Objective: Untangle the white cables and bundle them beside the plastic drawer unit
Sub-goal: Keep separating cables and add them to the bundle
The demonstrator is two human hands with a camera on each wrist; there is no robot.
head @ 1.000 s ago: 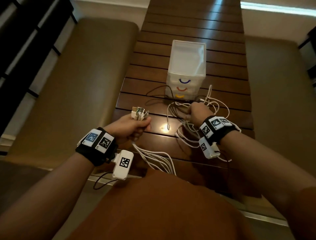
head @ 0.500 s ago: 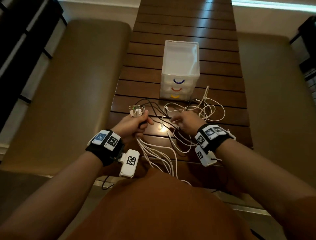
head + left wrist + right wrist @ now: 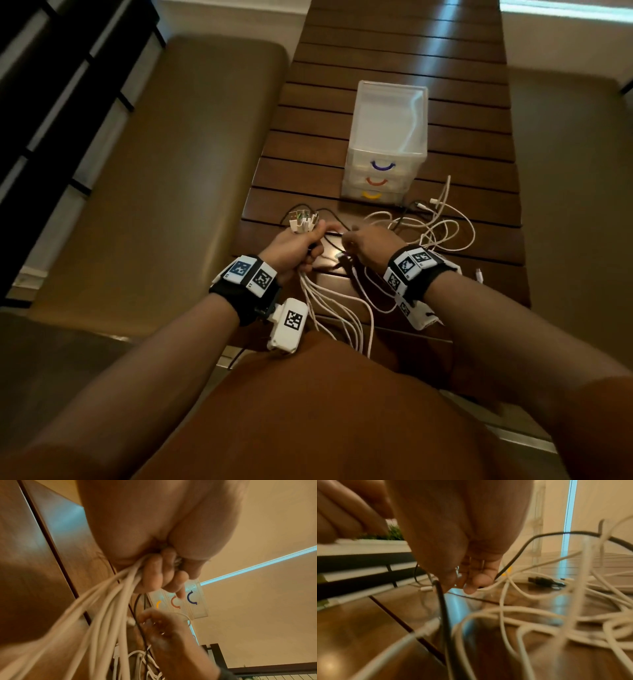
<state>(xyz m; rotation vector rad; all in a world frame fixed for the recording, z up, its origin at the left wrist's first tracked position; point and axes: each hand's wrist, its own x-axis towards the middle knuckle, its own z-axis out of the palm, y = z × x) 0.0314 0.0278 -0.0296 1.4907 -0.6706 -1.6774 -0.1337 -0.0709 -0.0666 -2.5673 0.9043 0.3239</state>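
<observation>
My left hand (image 3: 313, 240) grips a bundle of white cables (image 3: 329, 301) low over the near end of the wooden table (image 3: 376, 51). Their USB plugs (image 3: 303, 221) stick out above the fist. In the left wrist view the fingers (image 3: 159, 577) curl round the strands (image 3: 106, 601). My right hand (image 3: 349, 240) is just right of it, low on the table. Its fingertips (image 3: 471, 586) pinch one white cable out of the loose tangle (image 3: 442, 222). The clear plastic drawer unit (image 3: 387, 130), with blue, orange and yellow handles, stands just beyond the tangle.
A black cable (image 3: 442, 608) runs through the white ones, and its plug (image 3: 416, 205) lies in front of the drawer unit. Padded benches flank the table on the left (image 3: 154, 171) and the right (image 3: 565, 171). The held bundle trails over the table's near edge.
My right hand has moved left, out of the tangle, until it is close to my left hand. My left hand has kept its grip on the bundle.
</observation>
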